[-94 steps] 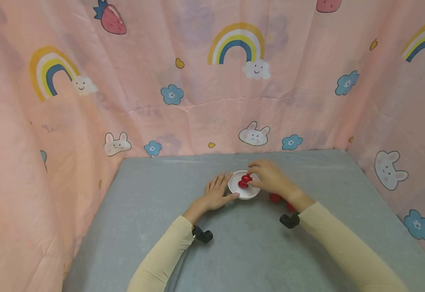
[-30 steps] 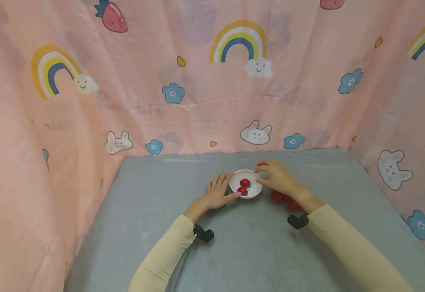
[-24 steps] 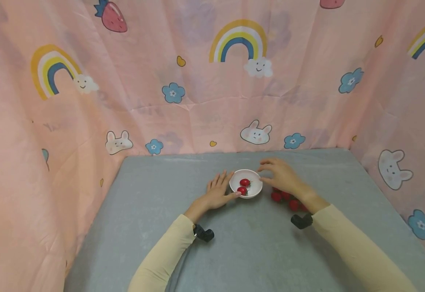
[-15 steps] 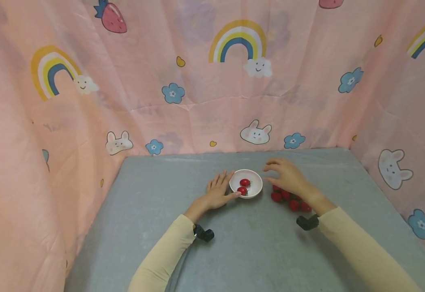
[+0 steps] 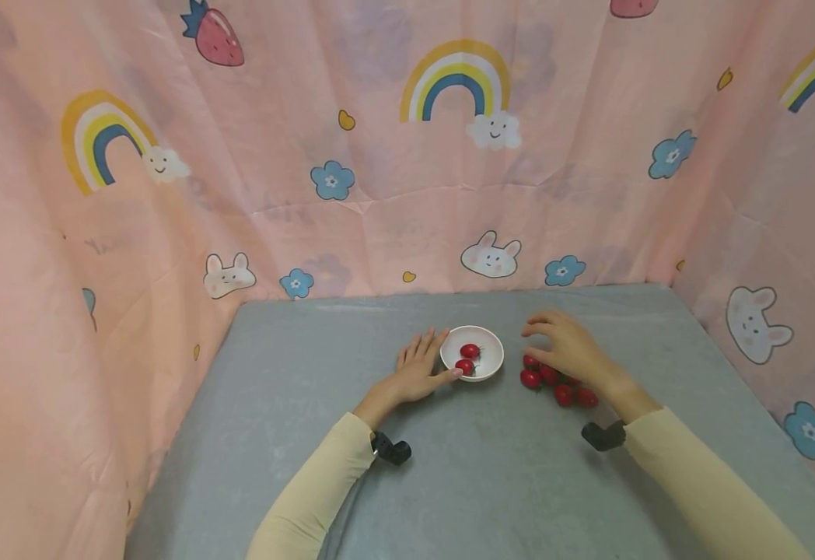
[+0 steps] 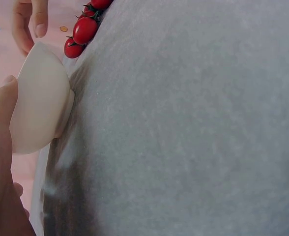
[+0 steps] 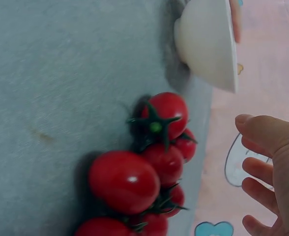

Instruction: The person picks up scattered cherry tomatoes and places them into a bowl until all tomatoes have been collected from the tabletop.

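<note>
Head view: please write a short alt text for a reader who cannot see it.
A right hand hovers open over loose cherry tomatoes on a grey table. The left hand rests against a white bowl holding two tomatoes.

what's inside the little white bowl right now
Two cherry tomatoes lie inside the white bowl. Its near inner wall is hidden by the rim.

One bowl [image 5: 483, 359], two tomatoes [image 5: 469, 351] inside
</note>
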Demonstrator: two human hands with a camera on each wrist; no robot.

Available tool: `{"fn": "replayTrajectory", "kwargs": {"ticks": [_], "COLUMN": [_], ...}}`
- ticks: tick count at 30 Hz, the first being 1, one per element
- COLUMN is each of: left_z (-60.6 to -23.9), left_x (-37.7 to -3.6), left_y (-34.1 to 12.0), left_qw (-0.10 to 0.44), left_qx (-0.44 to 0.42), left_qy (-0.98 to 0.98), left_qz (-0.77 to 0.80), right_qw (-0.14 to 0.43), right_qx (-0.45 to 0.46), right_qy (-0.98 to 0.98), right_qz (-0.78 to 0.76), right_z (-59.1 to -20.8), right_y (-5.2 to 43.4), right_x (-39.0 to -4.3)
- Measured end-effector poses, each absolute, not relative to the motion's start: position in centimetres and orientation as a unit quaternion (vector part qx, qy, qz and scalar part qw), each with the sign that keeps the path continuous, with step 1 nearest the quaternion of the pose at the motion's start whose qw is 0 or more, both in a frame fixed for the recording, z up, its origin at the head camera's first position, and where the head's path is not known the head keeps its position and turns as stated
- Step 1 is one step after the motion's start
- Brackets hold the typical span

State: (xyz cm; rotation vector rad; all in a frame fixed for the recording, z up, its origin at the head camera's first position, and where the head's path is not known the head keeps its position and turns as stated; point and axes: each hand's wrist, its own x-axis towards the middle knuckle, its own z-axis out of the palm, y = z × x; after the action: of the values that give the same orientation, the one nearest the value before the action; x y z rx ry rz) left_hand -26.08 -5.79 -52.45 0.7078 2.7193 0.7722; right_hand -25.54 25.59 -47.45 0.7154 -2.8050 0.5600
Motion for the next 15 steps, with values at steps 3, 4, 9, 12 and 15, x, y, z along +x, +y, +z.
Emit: {"fn": "replayTrajectory", "kwargs": {"ticks": [3,4,9,12,15], "left_z": [-52.4,-52.4,-52.4,-52.4,-52.3], "left_x": [-26.1,-26.1,-26.0,-26.0,-26.0], "left_y": [-5.8,-5.8,-5.7,-5.7,-5.7], "left_qw": [0.113,0.112,0.109,0.11,0.109], "left_qx": [0.241,0.241,0.24,0.238,0.238], "left_qy": [0.927,0.927,0.929,0.93,0.929], "left_qz": [0.264,0.264,0.261,0.259,0.261], "right_qw": [0.089,0.083,0.056,0.052,0.052], "right_qx": [0.237,0.233,0.213,0.209,0.21], "right_qy": [-0.948,-0.95,-0.955,-0.956,-0.958], "right_qz": [0.19,0.192,0.199,0.197,0.188], "right_z": [-48.0,-48.1,-48.9,-49.3,-49.6], "right_y": [26.0,26.2,26.8,27.0,27.2], "right_x": [-25.5,-25.4,-25.2,-25.0,-25.0]}}
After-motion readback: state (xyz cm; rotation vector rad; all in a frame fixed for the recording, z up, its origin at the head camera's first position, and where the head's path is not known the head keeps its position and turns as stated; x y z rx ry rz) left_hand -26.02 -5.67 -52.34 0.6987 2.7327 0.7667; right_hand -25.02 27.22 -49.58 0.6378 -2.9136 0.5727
